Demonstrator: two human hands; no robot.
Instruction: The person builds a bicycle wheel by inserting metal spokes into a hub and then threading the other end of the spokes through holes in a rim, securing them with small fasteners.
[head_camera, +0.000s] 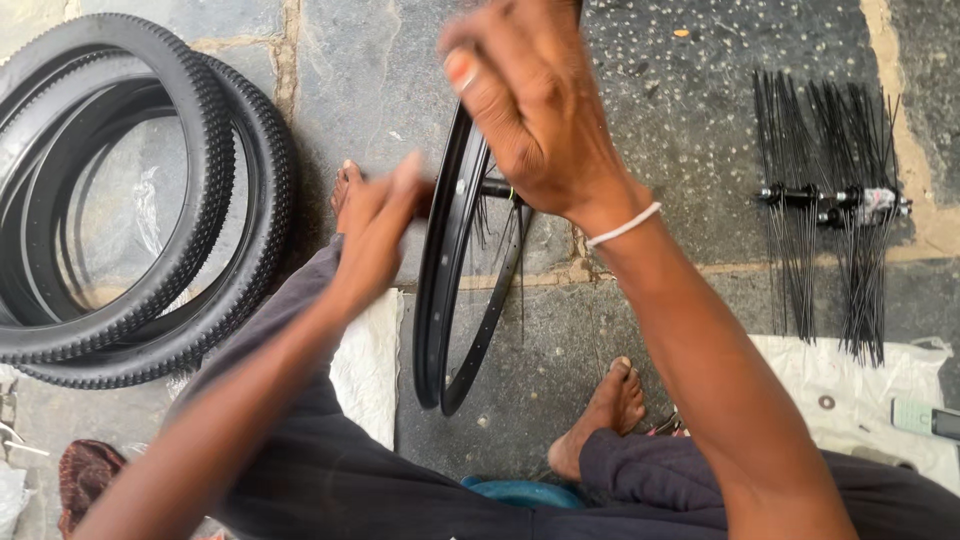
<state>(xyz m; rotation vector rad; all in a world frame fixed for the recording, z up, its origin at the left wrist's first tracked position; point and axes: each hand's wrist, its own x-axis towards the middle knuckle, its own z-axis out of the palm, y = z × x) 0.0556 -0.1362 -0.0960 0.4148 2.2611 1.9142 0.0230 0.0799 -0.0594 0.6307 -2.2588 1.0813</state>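
A black bicycle wheel rim (440, 290) stands on edge on the stone floor between my bare feet, with a hub (497, 187) and loose black spokes hanging inside it. My left hand (375, 225) is blurred beside the rim's left face, at the height of the hub axle; whether it grips the axle cannot be told. My right hand (530, 110) is raised above the top of the rim, fingers curled around its upper part. A white band circles my right wrist.
Two knobby black tyres (215, 200) lie stacked at the left. Two hubs with bundles of black spokes (825, 200) lie at the right. White cloth (860, 390) with a washer and a small device covers the floor at lower right. A blue stool edge (520, 492) shows beneath me.
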